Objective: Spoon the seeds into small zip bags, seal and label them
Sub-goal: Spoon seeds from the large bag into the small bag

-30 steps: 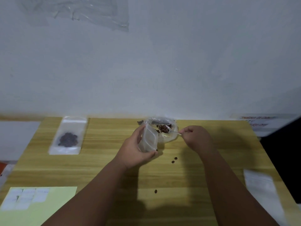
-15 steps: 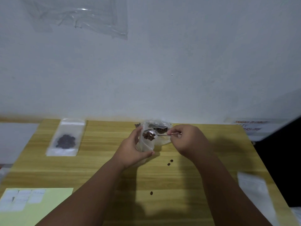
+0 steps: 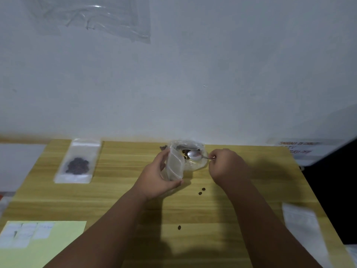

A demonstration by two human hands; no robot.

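Head view. Your left hand point(image 3: 156, 176) is held at the centre of the table point(image 3: 125, 192), with the forearm reaching in from the near left. Its thumb is on the far side and its fingers curl round the near side of a small zip bag point(image 3: 174, 167), gripping it upright. Your right hand point(image 3: 226, 167) sits just right of it, knuckles up and fingers curled, pinching the end of the spoon point(image 3: 194, 155). The spoon lies roughly level and points left. Its shiny bowl is over the open clear pouch point(image 3: 196, 165), which rests near the far edge just behind the small zip bag. Dark seeds show in the pouch beside the spoon bowl. I cannot tell whether the small zip bag holds any.

Two loose seeds point(image 3: 201, 191) lie near your right wrist, and a single seed point(image 3: 179, 227) lies nearer, between your forearms. A filled bag point(image 3: 77, 161) lies flat at far left. A yellow sheet point(image 3: 58, 242) bearing white labels point(image 3: 23, 235) is at near left. Blurred blank bags point(image 3: 303, 227) are at near right.
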